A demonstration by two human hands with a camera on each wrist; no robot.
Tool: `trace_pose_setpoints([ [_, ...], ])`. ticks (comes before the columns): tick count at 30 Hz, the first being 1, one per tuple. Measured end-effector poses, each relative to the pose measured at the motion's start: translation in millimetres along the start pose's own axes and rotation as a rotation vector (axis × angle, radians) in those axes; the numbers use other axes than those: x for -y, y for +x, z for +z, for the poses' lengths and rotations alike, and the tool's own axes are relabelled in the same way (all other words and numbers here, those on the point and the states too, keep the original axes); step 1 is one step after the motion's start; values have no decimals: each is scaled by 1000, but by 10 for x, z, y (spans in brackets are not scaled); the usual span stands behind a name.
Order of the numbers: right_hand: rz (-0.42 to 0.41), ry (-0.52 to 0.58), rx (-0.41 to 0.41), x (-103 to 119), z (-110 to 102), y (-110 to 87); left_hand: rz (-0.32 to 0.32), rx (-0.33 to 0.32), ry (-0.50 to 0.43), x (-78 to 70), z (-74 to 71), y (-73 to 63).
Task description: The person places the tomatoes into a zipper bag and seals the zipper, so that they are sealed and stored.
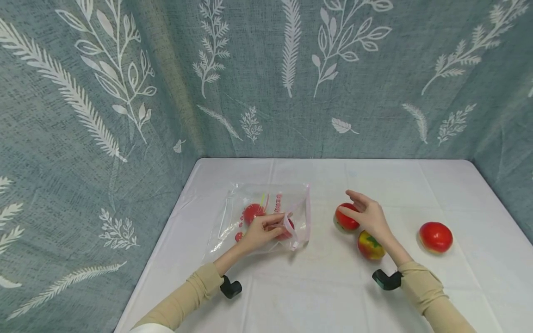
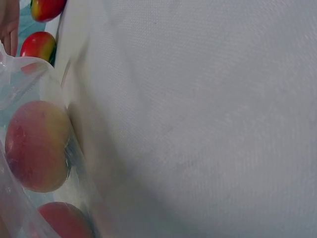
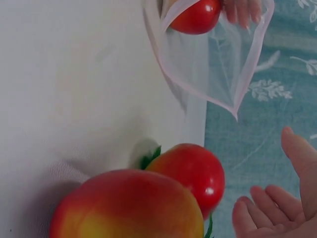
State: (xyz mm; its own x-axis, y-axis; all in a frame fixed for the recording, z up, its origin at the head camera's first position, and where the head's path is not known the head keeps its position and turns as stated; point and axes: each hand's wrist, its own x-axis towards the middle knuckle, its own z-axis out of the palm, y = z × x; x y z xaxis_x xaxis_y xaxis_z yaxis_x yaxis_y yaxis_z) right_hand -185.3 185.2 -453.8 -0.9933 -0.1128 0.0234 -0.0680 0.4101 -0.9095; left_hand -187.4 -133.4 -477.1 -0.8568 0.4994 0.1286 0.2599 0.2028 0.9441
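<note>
My left hand point(image 1: 263, 231) pinches the upper film of a clear zip bag point(image 1: 233, 231) near its mouth, which gapes to the right. Inside the bag lie two tomatoes, one point(image 1: 251, 212) deeper in and another point(image 2: 38, 146) by the opening, partly covered by the hand in the head view. My right hand point(image 1: 369, 217) hovers by a red tomato point(image 1: 344, 223), thumb and fingers spread around it; in the right wrist view the hand stands apart from it. Just below the right hand sits a red-and-yellow tomato point(image 1: 369, 246) with a green top.
Another red tomato point(image 1: 435, 237) lies to the right of my right forearm. A white cloth covers the table point(image 1: 308, 291). Patterned green-blue curtains point(image 1: 266, 115) hang behind it and at the sides. A dark camera mount point(image 1: 387, 280) juts from each wrist.
</note>
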Motion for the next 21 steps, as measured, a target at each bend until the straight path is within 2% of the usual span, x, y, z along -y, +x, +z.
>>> trace_pose_setpoints([
  [10, 26, -61, -29, -82, -49, 36, 10, -2, 8, 26, 4, 4],
  [21, 68, -84, -14, -94, -112, 23, -1, -16, -4, -1, 14, 7],
])
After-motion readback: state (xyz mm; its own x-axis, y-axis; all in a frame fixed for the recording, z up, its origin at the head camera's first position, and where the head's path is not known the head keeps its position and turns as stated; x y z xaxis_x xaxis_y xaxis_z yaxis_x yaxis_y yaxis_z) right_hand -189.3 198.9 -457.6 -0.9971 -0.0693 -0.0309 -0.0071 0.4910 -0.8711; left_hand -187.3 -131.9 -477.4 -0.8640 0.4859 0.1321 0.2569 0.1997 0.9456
